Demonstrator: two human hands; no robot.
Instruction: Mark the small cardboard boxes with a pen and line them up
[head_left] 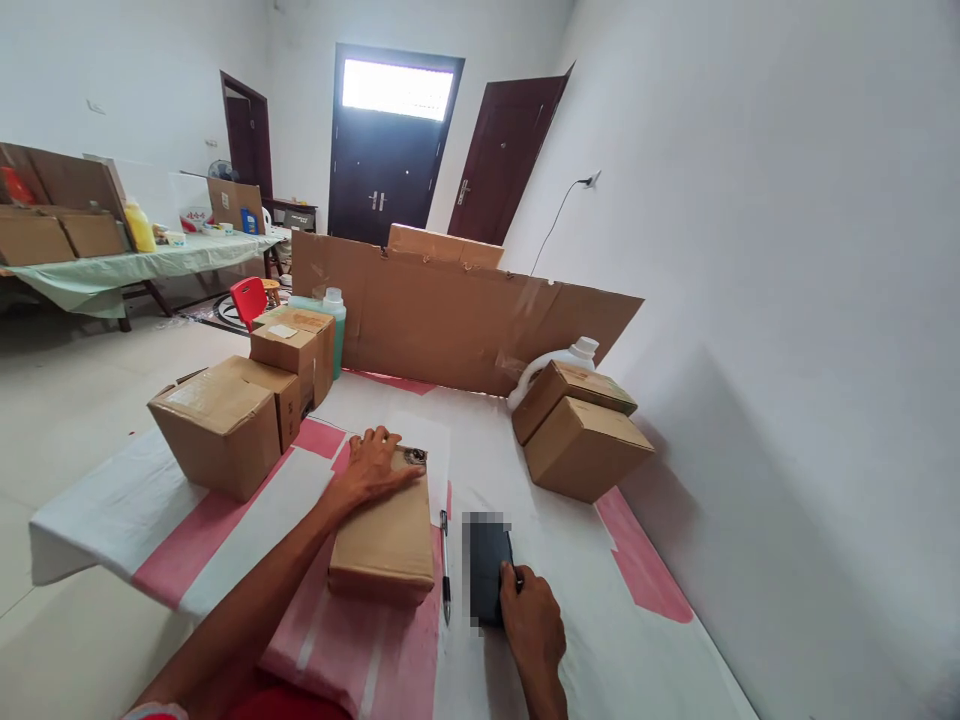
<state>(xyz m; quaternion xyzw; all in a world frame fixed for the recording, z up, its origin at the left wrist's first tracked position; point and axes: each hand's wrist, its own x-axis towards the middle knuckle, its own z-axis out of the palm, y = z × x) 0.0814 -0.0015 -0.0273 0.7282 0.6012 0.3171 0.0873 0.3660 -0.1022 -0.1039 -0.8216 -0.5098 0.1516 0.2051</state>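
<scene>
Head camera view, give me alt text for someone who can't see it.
A person's left grip rests on a cardboard box on a covered table, while the right grip holds a dark, partly pixelated object. A pen lies between; more boxes stand on both sides.

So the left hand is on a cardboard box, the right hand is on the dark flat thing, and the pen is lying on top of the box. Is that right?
Not quite: the pen isn't on top of the box. The head view shows it on the tablecloth, beside the box. The left hand and right hand are as you said.
</scene>
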